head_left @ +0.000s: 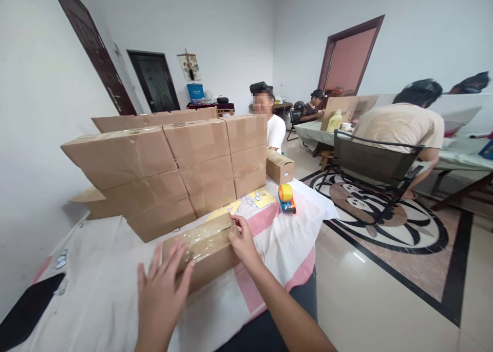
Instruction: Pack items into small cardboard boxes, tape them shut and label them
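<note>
A small cardboard box (pixel 208 247) with clear tape across its top lies on the cloth-covered table (pixel 100 285) in front of me. My left hand (pixel 162 290) is open, fingers spread, with its fingertips against the box's near left end. My right hand (pixel 243 241) rests on the box's right end, fingers curled over the top edge. Behind the box stands a stacked wall of sealed cardboard boxes (pixel 169 167).
An orange and blue tape dispenser (pixel 286 198) lies on the table to the right, beside yellow sheets (pixel 262 197) and another small box (pixel 280 166). A black object (pixel 26 311) lies at the table's left corner. One person sits behind the stack; others sit at a table (pixel 458 157) at right.
</note>
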The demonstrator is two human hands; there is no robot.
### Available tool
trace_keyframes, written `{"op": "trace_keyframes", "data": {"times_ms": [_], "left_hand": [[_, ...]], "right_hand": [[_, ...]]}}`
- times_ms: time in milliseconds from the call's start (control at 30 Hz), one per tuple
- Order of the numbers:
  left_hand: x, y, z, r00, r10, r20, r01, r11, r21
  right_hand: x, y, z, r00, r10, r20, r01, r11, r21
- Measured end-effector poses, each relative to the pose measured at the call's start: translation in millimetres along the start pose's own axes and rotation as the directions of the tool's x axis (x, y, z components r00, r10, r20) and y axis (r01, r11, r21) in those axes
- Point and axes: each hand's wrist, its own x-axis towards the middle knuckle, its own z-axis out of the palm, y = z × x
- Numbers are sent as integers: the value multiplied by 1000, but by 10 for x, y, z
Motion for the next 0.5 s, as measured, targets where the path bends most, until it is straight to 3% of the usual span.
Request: {"op": "trace_keyframes", "data": {"times_ms": [67,133,200,300,400,433,500], "left_hand": [[-50,156,72,994,82,77,-90,991,100],[-84,235,156,992,106,69,-116,980,159],[-97,248,208,993,110,31,-114,973,201],[-89,225,211,993,115,40,-122,966,227],[-81,228,181,991,119,62,-130,963,238],[-82,236,175,991,119,61,-130,962,240],[-88,256,167,991,121,59,-131,961,245]], "right_hand": [[-37,15,2,1000,-25,8,25,1000,4],[-96,44,-71,999,-36,21,36,999,2],[-127,79,-276,995,-89,-45,85,993,-77],[24,110,-844,921,-287,-265,196,926,-323],[467,87,-1528,804,-365,-470,114,869,-481],[647,78,-1725,791,-347,-503,46,854,-518],[988,85,-2016,842,-224,-491,-125,804,-581]]}}
